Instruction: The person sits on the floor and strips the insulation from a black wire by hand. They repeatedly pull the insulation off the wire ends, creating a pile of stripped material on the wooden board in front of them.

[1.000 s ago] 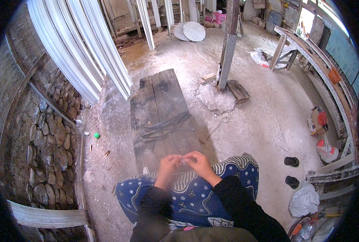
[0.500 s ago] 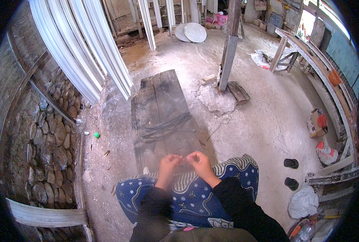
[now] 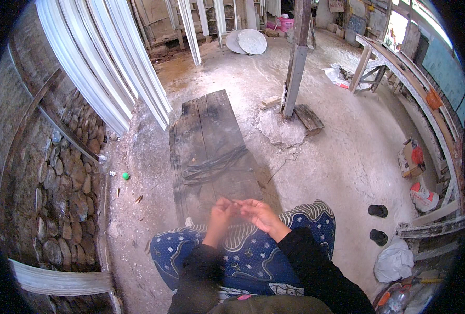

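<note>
My left hand and my right hand meet above my lap, over the near end of a dark wooden board. Both are closed in a pinch, fingertips touching or almost touching. Something small and dark may sit between the fingers, but it is too small and blurred to name. Just beyond my hands, a loose bundle of thin black strips lies across the board. A blue patterned cloth covers my lap beneath both hands.
Tall white ridged strips stand at the left, near a stone wall. A wooden post rises beyond the board, with a wood block at its foot. Dark sandals, a white sack and a long bench are on the right.
My right hand has moved slightly left and turned, its fingers now reaching to the left hand's fingertips. The small gap between the hands has closed. The black bundle stays put.
</note>
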A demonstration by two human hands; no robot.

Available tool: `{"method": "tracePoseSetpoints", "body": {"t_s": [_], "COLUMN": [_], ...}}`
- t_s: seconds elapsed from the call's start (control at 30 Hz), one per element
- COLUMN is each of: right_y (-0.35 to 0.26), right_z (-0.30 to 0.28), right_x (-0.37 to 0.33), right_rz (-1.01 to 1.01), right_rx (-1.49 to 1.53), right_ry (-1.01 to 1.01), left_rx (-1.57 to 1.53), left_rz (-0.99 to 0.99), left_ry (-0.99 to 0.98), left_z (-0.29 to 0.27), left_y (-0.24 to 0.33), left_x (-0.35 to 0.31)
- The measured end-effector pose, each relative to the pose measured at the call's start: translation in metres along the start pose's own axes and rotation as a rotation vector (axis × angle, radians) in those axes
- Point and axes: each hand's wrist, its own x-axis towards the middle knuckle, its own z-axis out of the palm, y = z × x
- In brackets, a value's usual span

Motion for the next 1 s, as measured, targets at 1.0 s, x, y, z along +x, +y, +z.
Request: {"method": "tracePoseSetpoints", "body": {"t_s": [1.0], "right_y": [0.008], "right_z": [0.003], "right_x": [0.000], "right_rz": [-0.277], "right_rx": [-0.250], "right_ry": [-0.020], "left_rx": [-0.067], "left_rz": [-0.069], "left_ry": [0.056], "left_z": [0.005], "left_y": [0.010], "left_x": [-0.001]}}
